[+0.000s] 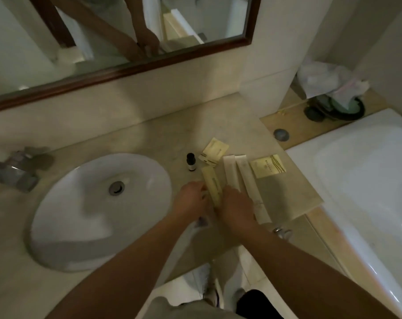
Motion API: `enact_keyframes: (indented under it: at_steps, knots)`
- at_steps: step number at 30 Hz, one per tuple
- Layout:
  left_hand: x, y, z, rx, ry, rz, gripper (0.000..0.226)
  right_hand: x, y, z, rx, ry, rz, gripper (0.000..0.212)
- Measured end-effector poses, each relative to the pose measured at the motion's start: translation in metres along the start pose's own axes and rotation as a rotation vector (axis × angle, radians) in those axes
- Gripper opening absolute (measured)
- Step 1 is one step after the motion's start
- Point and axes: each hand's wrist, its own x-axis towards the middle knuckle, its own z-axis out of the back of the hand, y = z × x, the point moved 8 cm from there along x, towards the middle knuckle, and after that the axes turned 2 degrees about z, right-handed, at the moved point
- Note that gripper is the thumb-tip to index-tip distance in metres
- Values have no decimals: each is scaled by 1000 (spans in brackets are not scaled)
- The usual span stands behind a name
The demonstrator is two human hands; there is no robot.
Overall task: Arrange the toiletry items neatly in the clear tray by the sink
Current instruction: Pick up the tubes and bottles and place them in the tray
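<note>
The long yellow packet [212, 188] lies between my left hand [190, 200] and my right hand [238, 207], both touching its near end on the pale stone tabletop [149, 134]; how tightly they close I cannot tell. Just beyond my right hand lie two white sachets [238, 173], then yellow packets [267, 166] and a small dark bottle [191, 161]. The white sink [80, 226] is left of my hands, and blur hides any clear tray.

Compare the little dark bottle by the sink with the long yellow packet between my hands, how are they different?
The dark bottle stands upright; the long yellow packet lies flat. The bottle is short, rounded and black-capped; the packet is long and flat. Nothing touches the bottle, while the left hand and right hand flank the packet's near end. Both sit on the counter right of the sink.
</note>
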Motion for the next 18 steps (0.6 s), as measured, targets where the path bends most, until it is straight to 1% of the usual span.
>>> enact_keyframes:
  at_steps: [2,5,6,8,11,14,16,18]
  knots:
    - [3,-1,0,-44,-5,24,25,7,-4,-4,60,33,-36,24]
    - [7,0,4,-123,-40,64,30,20,-13,-10,144,158,-85,17]
    - [5,1,6,-162,-53,94,32,21,-16,-8,218,190,-99,18]
    - [0,8,11,-259,-89,173,39,19,-20,1,400,184,-99,17]
    - [-10,10,24,-442,-155,253,46,14,-20,27,492,75,-5,16]
    - [-24,3,39,-690,-213,270,46,-2,2,48,597,41,161,11]
    - [-44,7,51,-868,-313,282,41,-20,31,52,571,115,282,18]
    - [-71,25,66,-981,-434,334,39,-38,61,46,614,202,374,15]
